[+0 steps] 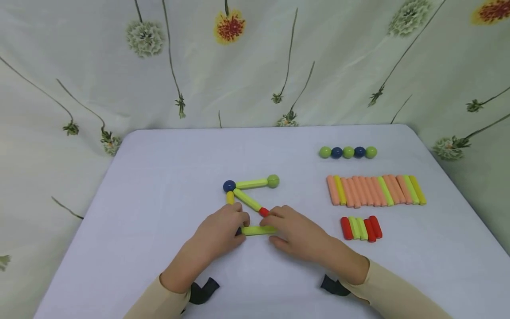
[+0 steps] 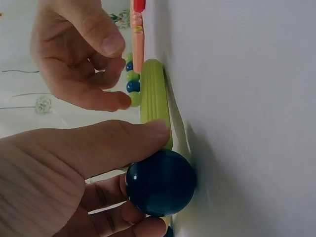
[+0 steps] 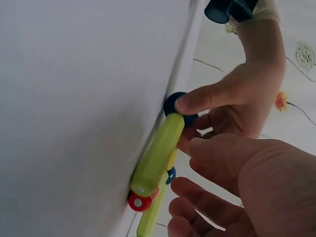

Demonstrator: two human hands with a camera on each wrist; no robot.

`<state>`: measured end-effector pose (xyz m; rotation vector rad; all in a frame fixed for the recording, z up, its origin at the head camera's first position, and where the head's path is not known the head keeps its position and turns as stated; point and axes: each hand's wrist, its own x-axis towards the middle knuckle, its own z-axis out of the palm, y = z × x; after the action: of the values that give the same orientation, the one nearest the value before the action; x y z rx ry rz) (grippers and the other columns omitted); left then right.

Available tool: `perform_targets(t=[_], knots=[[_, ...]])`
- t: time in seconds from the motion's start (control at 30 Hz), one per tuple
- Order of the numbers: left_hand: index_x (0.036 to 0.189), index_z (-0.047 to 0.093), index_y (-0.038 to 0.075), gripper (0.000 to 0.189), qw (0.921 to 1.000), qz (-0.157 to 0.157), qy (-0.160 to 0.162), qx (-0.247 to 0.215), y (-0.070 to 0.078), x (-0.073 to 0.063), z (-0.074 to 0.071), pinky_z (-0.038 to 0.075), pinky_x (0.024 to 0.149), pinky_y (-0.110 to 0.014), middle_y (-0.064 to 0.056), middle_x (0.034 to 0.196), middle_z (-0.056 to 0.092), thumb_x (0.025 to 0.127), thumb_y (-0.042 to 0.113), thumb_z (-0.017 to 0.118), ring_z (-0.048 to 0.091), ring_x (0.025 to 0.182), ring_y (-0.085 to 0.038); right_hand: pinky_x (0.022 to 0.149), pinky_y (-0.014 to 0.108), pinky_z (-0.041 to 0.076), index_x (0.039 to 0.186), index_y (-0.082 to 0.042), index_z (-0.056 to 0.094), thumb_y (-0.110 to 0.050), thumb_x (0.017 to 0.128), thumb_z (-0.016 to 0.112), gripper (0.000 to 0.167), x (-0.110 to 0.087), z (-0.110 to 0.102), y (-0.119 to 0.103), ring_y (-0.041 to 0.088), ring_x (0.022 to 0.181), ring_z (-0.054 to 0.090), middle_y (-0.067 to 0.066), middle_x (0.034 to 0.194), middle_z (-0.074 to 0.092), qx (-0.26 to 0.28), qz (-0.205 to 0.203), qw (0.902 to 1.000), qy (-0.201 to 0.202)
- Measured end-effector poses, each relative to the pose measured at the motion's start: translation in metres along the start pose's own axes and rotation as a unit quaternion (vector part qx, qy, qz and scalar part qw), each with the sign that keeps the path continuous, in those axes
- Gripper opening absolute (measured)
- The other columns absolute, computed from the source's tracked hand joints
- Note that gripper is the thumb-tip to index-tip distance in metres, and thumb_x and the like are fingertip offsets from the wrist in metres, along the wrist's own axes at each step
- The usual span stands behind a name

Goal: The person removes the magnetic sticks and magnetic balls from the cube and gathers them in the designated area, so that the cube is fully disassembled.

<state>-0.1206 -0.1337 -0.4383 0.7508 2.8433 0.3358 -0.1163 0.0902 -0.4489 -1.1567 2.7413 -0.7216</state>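
My left hand [image 1: 221,228] pinches a dark blue ball [image 2: 161,182] between thumb and fingers. A light green stick [image 2: 154,94] extends from this ball toward my right hand [image 1: 300,235]. That hand hovers by the stick's free end, its fingers loosely bent with nothing between them. A yellow stick [image 1: 230,197], partly hidden by my left hand, leads to another dark blue ball [image 1: 229,186]. From there one green stick [image 1: 252,183] reaches a green ball [image 1: 272,180]. Another green stick [image 1: 247,200] slants down to a short red stick [image 1: 264,212] beside my right fingertips.
At the back right of the white table [image 1: 159,177] lies a row of green and blue balls [image 1: 348,152]. In front of it are long pink, yellow and green sticks [image 1: 374,191], then short red and green sticks [image 1: 361,228]. A flowered cloth [image 1: 239,79] hangs behind.
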Motion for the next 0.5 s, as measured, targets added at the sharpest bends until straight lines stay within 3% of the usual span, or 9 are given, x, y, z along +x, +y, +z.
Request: perform_targets(t=[0.17, 0.33, 0.5], knots=[[0.099, 0.072, 0.014, 0.027, 0.9995, 0.016, -0.020, -0.017, -0.001, -0.001, -0.002, 0.045, 0.068, -0.025, 0.005, 0.087, 0.050, 0.075, 0.013, 0.084, 0.047, 0.082, -0.012, 0.079, 0.026, 0.042, 0.113, -0.019, 0.068, -0.009, 0.084, 0.074, 0.031, 0.011, 0.017, -0.007, 0.016, 0.093, 0.046, -0.004, 0.105, 0.063, -0.058, -0.064, 0.9960, 0.019], [0.097, 0.072, 0.015, 0.025, 0.9992, 0.019, -0.025, -0.026, -0.004, -0.002, -0.005, 0.046, 0.072, -0.027, 0.004, 0.089, 0.051, 0.075, 0.009, 0.084, 0.049, 0.085, -0.012, 0.075, 0.024, 0.038, 0.110, -0.021, 0.067, -0.003, 0.086, 0.070, 0.030, 0.017, 0.024, -0.011, 0.016, 0.083, 0.045, -0.003, 0.093, 0.064, -0.114, -0.090, 0.9884, 0.045], [0.091, 0.075, 0.015, 0.019, 0.9994, 0.012, -0.021, -0.024, -0.007, -0.002, -0.005, 0.047, 0.073, -0.028, 0.004, 0.089, 0.053, 0.076, 0.006, 0.083, 0.051, 0.087, -0.014, 0.072, 0.022, 0.040, 0.112, -0.024, 0.065, -0.002, 0.087, 0.068, 0.033, 0.018, 0.025, -0.014, 0.016, 0.081, 0.046, -0.001, 0.091, 0.063, -0.141, -0.084, 0.9864, 0.003]])
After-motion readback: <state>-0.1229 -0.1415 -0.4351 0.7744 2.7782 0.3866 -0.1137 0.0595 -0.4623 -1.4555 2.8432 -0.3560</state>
